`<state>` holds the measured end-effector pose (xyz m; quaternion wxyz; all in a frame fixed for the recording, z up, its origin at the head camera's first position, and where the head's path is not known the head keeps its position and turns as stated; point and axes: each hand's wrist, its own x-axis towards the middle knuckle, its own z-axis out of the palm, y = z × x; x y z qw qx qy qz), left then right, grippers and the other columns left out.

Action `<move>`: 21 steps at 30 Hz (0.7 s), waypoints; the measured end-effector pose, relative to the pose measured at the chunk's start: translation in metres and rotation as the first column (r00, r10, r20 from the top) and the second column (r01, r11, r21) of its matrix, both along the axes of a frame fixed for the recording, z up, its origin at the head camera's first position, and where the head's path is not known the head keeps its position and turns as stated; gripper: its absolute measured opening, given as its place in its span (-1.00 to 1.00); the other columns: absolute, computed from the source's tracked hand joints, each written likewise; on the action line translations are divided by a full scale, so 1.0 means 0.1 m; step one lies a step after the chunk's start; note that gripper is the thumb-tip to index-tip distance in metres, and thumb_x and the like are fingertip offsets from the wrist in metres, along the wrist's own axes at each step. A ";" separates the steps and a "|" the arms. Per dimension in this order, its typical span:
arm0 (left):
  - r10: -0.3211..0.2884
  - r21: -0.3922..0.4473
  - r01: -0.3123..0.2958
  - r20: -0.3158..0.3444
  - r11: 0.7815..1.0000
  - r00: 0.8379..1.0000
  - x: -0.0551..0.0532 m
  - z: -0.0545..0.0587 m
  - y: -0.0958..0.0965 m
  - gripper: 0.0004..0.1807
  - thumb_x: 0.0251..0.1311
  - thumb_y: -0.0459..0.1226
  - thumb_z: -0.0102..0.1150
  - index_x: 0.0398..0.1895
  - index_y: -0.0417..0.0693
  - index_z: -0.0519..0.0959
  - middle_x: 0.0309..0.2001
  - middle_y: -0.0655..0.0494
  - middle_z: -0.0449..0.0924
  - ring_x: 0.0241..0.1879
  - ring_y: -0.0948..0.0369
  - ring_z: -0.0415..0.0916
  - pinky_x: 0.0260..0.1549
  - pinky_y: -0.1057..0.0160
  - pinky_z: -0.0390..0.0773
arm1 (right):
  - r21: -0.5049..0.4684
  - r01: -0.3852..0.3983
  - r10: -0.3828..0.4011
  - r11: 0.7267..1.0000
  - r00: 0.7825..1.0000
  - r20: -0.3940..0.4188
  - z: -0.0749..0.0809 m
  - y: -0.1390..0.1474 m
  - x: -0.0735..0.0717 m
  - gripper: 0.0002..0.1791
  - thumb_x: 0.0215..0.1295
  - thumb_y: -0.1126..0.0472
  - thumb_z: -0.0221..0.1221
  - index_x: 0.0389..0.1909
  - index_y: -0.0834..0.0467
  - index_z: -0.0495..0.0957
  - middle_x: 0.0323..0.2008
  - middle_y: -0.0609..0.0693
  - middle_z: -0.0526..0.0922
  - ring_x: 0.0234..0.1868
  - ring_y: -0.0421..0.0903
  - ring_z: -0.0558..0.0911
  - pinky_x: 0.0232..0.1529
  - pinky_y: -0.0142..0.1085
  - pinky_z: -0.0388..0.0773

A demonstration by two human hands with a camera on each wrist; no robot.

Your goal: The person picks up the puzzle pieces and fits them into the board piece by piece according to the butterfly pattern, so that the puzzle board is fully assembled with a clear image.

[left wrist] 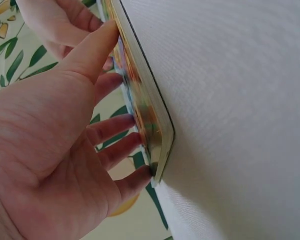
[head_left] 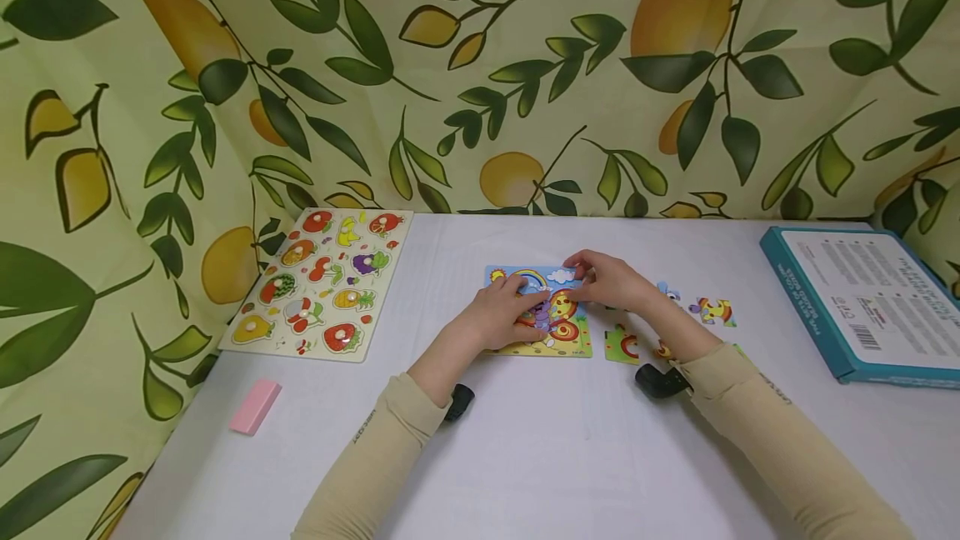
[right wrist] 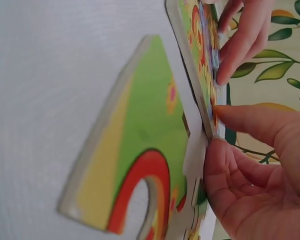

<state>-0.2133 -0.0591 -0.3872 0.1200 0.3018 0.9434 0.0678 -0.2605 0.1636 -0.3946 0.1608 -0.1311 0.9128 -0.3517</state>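
A jigsaw puzzle (head_left: 577, 343) in a shallow board, printed with a rainbow, a sun and a purple figure, lies mid-table. My left hand (head_left: 491, 311) rests on its left part; the spread fingertips touch the printed face in the left wrist view. At the right side my right hand (head_left: 611, 277) pinches the board's edge, its thumb (right wrist: 245, 120) on the face and the other fingers curled against the side. Close by the right hand is a loose green puzzle piece (head_left: 622, 346) with a red arch, large in the right wrist view.
More loose pieces (head_left: 716, 312) lie under and beyond my right forearm. A fruit peg board (head_left: 390, 273) is at the left, with a pink block (head_left: 255, 407) in front of it. A teal-edged box (head_left: 843, 307) sits far right. Fruit-print cloth (head_left: 465, 107) hangs behind the table.
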 end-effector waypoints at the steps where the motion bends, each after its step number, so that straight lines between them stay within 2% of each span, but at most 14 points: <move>1: 0.001 0.000 -0.001 0.000 1.000 1.000 0.00 -0.01 0.00 -0.28 0.29 0.17 0.08 0.48 0.25 0.23 0.42 -0.07 0.12 0.38 -0.03 0.12 0.23 -0.09 0.32 | -0.001 -0.002 0.002 1.000 1.000 0.006 0.00 0.00 0.00 -0.44 0.23 0.20 0.31 0.22 0.22 0.39 -0.12 0.10 0.44 -0.26 -0.01 0.44 -0.37 -0.29 0.41; 14: 0.017 0.009 -0.017 -0.002 1.000 1.000 0.00 0.00 0.01 -0.29 0.28 0.17 0.08 0.48 0.28 0.24 0.43 -0.06 0.10 0.39 -0.02 0.08 0.25 -0.10 0.28 | 0.016 0.027 -0.027 1.000 0.999 0.019 -0.01 0.01 0.00 -0.41 0.26 0.20 0.29 0.29 0.19 0.37 -0.19 0.09 0.41 -0.28 -0.02 0.42 -0.38 -0.30 0.37; 21: 0.021 -0.002 -0.021 -0.008 1.000 1.000 0.01 -0.01 0.02 -0.28 0.28 0.19 0.07 0.48 0.31 0.23 0.43 -0.03 0.11 0.40 0.00 0.08 0.24 -0.09 0.29 | -0.025 0.035 -0.036 0.999 0.998 -0.044 0.00 0.06 0.08 -0.49 0.34 0.16 0.21 0.26 0.22 0.41 -0.11 0.13 0.51 -0.22 -0.01 0.49 -0.39 -0.32 0.48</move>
